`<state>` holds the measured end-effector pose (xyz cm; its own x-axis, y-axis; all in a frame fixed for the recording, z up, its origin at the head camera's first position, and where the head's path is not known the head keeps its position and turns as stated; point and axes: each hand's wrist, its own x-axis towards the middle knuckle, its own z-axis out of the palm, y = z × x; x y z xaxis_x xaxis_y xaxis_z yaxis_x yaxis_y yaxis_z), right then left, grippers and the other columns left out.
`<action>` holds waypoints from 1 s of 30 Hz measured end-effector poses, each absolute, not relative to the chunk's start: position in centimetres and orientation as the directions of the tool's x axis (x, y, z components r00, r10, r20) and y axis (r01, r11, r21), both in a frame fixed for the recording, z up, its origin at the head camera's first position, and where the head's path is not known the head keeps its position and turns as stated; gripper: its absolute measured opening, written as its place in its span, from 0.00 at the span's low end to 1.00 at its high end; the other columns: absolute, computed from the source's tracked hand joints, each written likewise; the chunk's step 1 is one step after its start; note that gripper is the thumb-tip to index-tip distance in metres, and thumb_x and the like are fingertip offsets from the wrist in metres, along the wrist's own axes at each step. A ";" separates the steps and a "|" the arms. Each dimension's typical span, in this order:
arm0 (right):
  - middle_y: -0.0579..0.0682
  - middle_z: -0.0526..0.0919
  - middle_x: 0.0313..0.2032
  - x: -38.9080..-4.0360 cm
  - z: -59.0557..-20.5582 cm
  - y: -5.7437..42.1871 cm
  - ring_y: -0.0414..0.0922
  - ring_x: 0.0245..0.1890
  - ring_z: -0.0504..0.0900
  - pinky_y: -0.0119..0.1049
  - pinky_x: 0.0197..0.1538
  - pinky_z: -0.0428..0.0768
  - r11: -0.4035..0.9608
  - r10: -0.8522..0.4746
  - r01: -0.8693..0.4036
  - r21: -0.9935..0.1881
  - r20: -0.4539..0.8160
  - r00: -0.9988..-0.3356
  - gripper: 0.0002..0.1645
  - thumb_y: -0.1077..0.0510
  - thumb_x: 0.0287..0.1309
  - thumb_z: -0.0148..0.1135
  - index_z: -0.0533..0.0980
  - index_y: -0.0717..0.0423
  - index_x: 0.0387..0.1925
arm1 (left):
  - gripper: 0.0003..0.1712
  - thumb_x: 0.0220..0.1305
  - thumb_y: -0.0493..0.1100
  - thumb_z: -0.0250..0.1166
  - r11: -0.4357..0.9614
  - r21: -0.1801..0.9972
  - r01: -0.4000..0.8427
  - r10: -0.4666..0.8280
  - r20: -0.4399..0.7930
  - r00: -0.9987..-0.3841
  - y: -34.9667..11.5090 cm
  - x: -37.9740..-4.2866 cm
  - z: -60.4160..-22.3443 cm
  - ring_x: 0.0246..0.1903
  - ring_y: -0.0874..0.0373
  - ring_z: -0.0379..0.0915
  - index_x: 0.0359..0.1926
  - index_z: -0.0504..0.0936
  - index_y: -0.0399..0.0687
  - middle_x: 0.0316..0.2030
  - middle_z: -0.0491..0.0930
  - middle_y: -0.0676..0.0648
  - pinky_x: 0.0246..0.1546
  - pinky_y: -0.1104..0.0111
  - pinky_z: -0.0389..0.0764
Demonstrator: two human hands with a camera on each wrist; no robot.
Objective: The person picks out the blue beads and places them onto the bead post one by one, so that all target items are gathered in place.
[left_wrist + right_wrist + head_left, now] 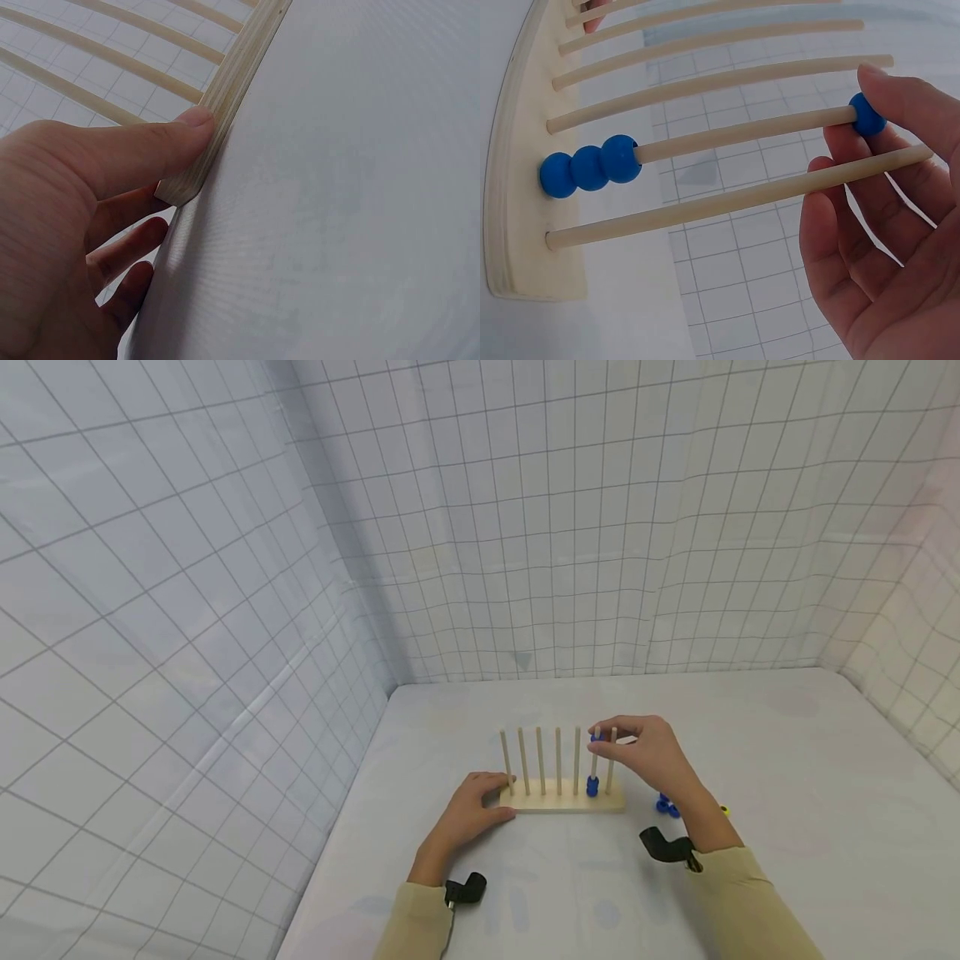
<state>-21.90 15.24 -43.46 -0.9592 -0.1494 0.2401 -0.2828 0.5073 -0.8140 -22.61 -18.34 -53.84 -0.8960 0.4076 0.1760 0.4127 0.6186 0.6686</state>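
A wooden peg board (562,806) with several upright pegs stands on the table. My left hand (471,810) grips its left end, thumb (169,146) on the front edge and fingers behind. At the top of the second peg from the right, my right hand (647,750) pinches a blue bead (868,114) between thumb and fingers, with the peg's tip at the bead. Three blue beads (590,168) are stacked at the foot of that same peg. The rightmost peg (735,199) passes in front of my right fingers in the right wrist view and carries no bead.
Several loose blue beads (663,806) lie on the table right of the board, beside my right wrist. A yellow bead (725,810) is partly hidden behind that wrist. White gridded sheets (555,543) hang behind the table and at both sides.
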 end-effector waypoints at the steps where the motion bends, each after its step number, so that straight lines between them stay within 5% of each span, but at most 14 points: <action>1: 0.45 0.84 0.39 -21.9 -43.6 15.2 0.52 0.50 0.80 0.47 0.44 0.80 0.506 -0.149 -0.279 -0.816 0.236 -0.960 0.22 0.36 0.54 0.74 0.86 0.41 0.46 | 0.32 0.60 0.55 0.74 0.619 0.670 0.411 0.406 0.174 -0.897 -18.3 -22.6 -53.9 0.63 0.53 0.67 0.64 0.80 0.53 0.60 0.77 0.52 0.65 0.51 0.67; 21: 0.41 0.86 0.50 -22.1 -45.2 15.2 0.49 0.50 0.80 0.44 0.44 0.80 0.456 -0.175 -0.273 -0.847 0.216 -0.961 0.11 0.42 0.55 0.75 0.87 0.39 0.37 | 0.32 0.60 0.55 0.74 0.611 0.672 0.418 0.410 0.183 -0.893 -18.3 -22.6 -53.6 0.63 0.51 0.67 0.64 0.80 0.52 0.60 0.77 0.51 0.64 0.50 0.67; 30: 0.39 0.87 0.40 -22.2 -45.8 15.3 0.48 0.50 0.80 0.45 0.45 0.79 0.479 -0.185 -0.255 -0.840 0.187 -0.965 0.15 0.38 0.53 0.75 0.87 0.38 0.40 | 0.32 0.60 0.54 0.74 0.616 0.679 0.398 0.403 0.163 -0.901 -18.2 -22.5 -53.5 0.63 0.52 0.66 0.64 0.80 0.52 0.61 0.77 0.51 0.65 0.51 0.67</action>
<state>-22.20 15.25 -45.81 -0.9647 -0.1849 0.1875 -0.2550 0.4792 -0.8399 -22.46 -18.22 -53.49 -0.9008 0.4026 0.1629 0.3984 0.6164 0.6792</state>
